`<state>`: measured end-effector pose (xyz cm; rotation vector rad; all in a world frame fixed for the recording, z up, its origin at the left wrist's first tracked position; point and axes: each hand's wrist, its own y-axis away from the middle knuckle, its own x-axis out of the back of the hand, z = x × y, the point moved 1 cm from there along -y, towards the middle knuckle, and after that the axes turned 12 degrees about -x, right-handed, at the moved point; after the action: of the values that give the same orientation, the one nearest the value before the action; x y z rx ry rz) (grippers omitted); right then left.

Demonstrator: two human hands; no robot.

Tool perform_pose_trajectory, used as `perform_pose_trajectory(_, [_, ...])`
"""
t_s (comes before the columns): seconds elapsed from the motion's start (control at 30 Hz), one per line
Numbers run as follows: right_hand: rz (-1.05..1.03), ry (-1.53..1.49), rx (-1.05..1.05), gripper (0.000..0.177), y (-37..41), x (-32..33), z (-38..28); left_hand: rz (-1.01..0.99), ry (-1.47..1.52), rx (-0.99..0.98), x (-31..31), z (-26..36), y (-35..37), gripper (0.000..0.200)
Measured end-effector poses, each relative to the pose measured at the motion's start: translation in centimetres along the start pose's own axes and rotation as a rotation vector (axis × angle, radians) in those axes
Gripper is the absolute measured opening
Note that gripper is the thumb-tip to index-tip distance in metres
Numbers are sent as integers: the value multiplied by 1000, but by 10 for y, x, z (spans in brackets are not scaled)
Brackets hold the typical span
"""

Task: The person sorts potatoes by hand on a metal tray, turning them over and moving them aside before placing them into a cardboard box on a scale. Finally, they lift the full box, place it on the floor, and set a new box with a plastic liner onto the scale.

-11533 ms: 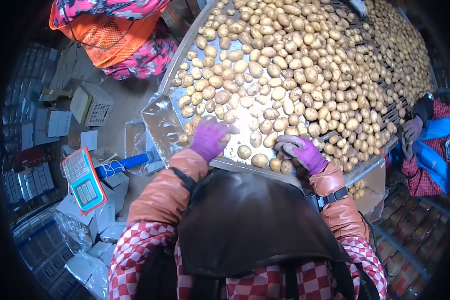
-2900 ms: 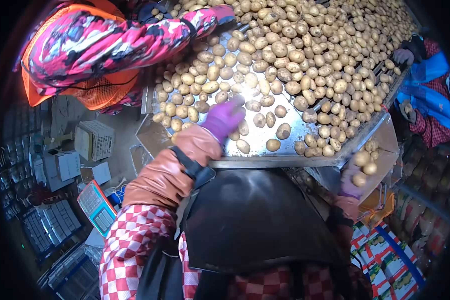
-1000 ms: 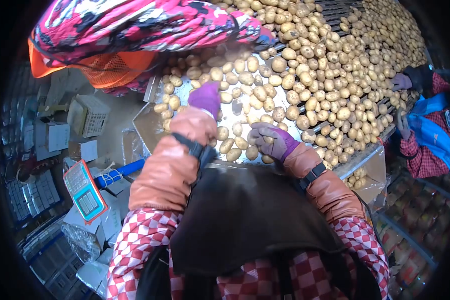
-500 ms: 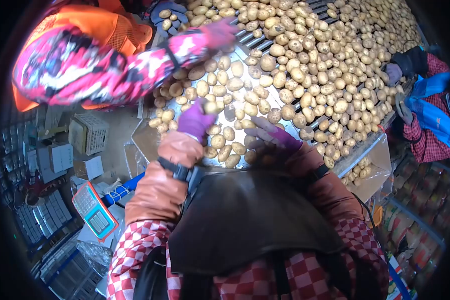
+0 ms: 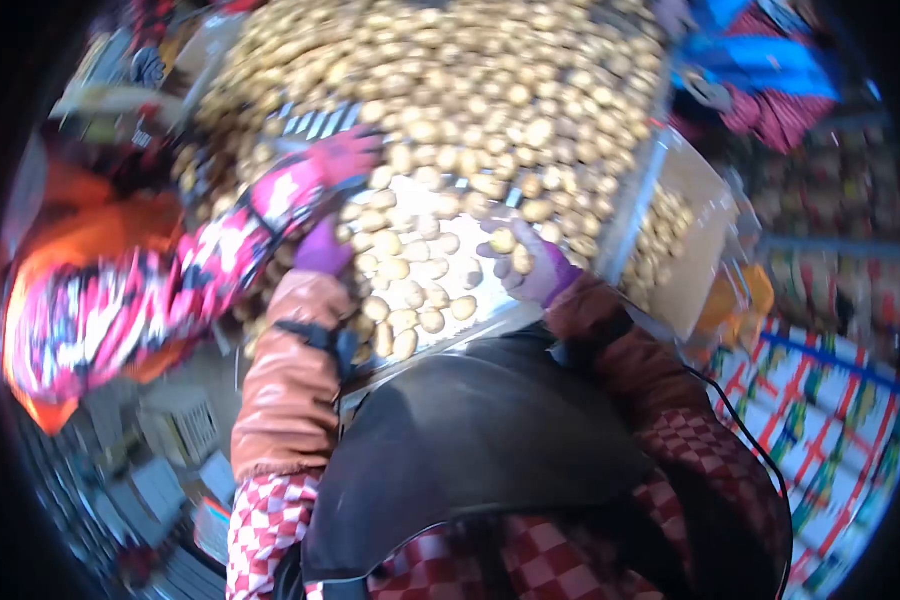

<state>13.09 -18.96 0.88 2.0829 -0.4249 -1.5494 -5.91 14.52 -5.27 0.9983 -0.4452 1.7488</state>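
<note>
Potatoes point(image 5: 395, 268) lie spread over a shiny metal tray surface point(image 5: 490, 300) in front of me. My right hand point(image 5: 538, 272), in a purple and grey glove, is at the right side of this surface, its fingers curled around a couple of potatoes point(image 5: 503, 240). On the left side, my left hand point(image 5: 322, 250) in a purple glove is beside the potatoes, just below a co-worker's sleeve. Blur and the sleeve hide its fingers, so its hold does not show.
A co-worker's gloved hand point(image 5: 348, 155) reaches over the pile from the left. A large potato heap point(image 5: 490, 90) covers the slatted surface point(image 5: 315, 122) beyond. At right are a cardboard box point(image 5: 705, 230) with potatoes and another person in blue point(image 5: 760, 65). Printed cartons point(image 5: 820, 430) stand lower right.
The camera view has turned to the right. My left hand has moved to the tray's left edge, away from the potato it was at. My right hand now has potatoes in its fingers.
</note>
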Motion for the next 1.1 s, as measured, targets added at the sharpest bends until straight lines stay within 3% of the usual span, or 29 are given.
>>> perform_pose_trajectory(0.03, [168, 55, 65, 54, 10, 0, 5, 19, 12, 123, 19, 33, 10, 56])
perform_pose_trajectory(0.07, [201, 84, 132, 53, 21, 3, 9, 93, 303, 149, 5, 11, 16, 54])
perform_pose_trajectory(0.1, [159, 38, 188, 52, 34, 5, 13, 117, 424, 198, 14, 20, 28, 49])
perform_pose_trajectory(0.13, [117, -5, 239, 51, 45, 8, 15, 277, 425, 157, 3, 10, 38, 49])
perform_pose_trajectory(0.17, [150, -105, 293, 50, 54, 18, 18, 375, 359, 20, 10, 51, 52, 52])
perform_pose_trajectory(0.2, [195, -101, 373, 47, 66, 28, 21, 421, 369, -271, -12, 33, 64, 54])
perform_pose_trajectory(0.23, [333, -130, 391, 44, 75, 31, 18, 252, 193, -280, -8, 62, 78, 54])
perform_pose_trajectory(0.27, [343, -82, 460, 41, 90, 38, 18, 87, 14, -283, -6, 97, 90, 55])
perform_pose_trajectory(0.33, [457, 340, 746, 39, 111, 48, 25, -52, -82, -270, -19, 117, 90, 54])
perform_pose_trajectory(0.37, [399, 247, 791, 38, 116, 54, 29, 21, -34, -229, -32, 101, 83, 57])
perform_pose_trajectory(0.4, [145, -285, 596, 38, 127, 68, 27, 52, -45, -270, -39, 88, 76, 56])
perform_pose_trajectory(0.43, [119, -406, 558, 39, 135, 72, 24, 54, 32, -255, -40, 79, 71, 55])
perform_pose_trajectory(0.5, [154, -417, 572, 42, 145, 71, 21, 33, 117, -186, -37, 79, 66, 56])
perform_pose_trajectory(0.53, [170, -425, 582, 44, 149, 69, 20, 103, 111, -259, -33, 91, 70, 54])
perform_pose_trajectory(0.6, [135, -483, 580, 48, 157, 71, 21, 18, 245, -269, -31, 116, 76, 55])
perform_pose_trajectory(0.67, [58, -555, 568, 49, 160, 78, 25, -118, 498, -144, -33, 157, 85, 53])
perform_pose_trajectory(0.7, [158, -564, 549, 53, 159, 83, 25, -153, 505, -211, -37, 166, 81, 53])
perform_pose_trajectory(0.83, [-48, -557, 514, 42, 170, 111, 32, -238, 648, -254, -54, 173, 66, 54])
perform_pose_trajectory(0.9, [269, -551, 443, 41, 188, 118, 34, -300, 921, -82, -64, 181, 62, 55])
perform_pose_trajectory(0.93, [397, -516, 401, 42, 195, 122, 33, -301, 891, -97, -69, 180, 59, 56])
perform_pose_trajectory(1.03, [490, -411, 309, 40, 243, 134, 4, -345, 947, -135, -83, 172, 52, 58])
perform_pose_trajectory(1.07, [691, -467, 434, 40, 259, 134, -17, -351, 1002, -129, -81, 185, 51, 59])
perform_pose_trajectory(1.1, [717, -409, 556, 41, 279, 157, -42, -357, 1056, -121, -78, 195, 50, 60])
